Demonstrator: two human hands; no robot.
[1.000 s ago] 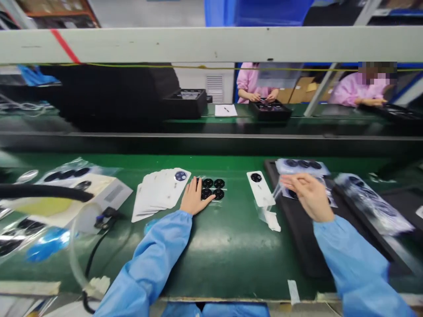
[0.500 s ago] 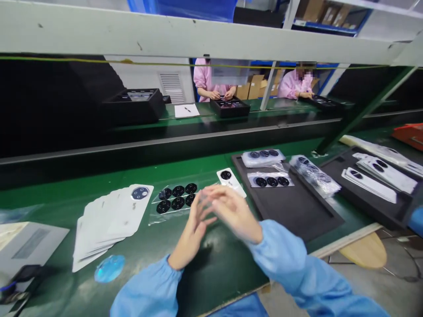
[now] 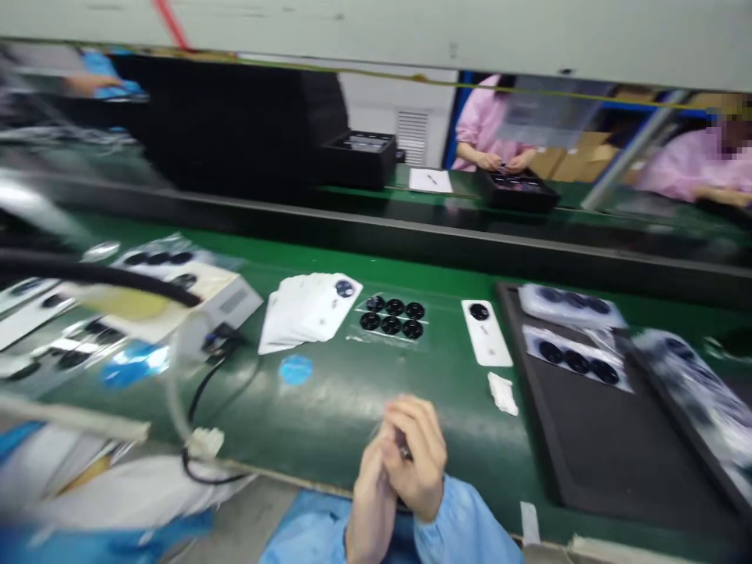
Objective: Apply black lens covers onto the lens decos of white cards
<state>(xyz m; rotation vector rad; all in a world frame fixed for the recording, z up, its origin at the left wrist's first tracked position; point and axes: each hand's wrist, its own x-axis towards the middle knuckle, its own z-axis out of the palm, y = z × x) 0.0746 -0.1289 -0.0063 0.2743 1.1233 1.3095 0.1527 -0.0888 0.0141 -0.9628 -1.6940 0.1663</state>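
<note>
My left hand [image 3: 371, 489] and my right hand [image 3: 418, 458] are pressed together over the front edge of the green bench [image 3: 329, 423]. The right fingers curl over the left hand, whose own fingers are mostly hidden. Between the palms is a dark gap; I cannot make out anything held there. Beyond the hands lies a clear sheet with black round camera-lens films [image 3: 392, 317]. A white phone-shaped card [image 3: 487, 341] with a black camera circle lies to its right. A fanned stack of similar white cards [image 3: 309, 313] is on the left, near a blue round film [image 3: 295, 369].
A black foam tray [image 3: 611, 454] at right bears bagged lens films [image 3: 579, 360]. A crumpled white tissue [image 3: 503, 393] lies beside it. At left are a white box [image 3: 235, 301] and a black cable [image 3: 200, 399]. Co-workers in pink [image 3: 485, 117] sit across the partition.
The view has swung left, bringing more of the left bench into sight. My hands, earlier apart with fingers spread above the bench, have drawn back towards me and come together.
</note>
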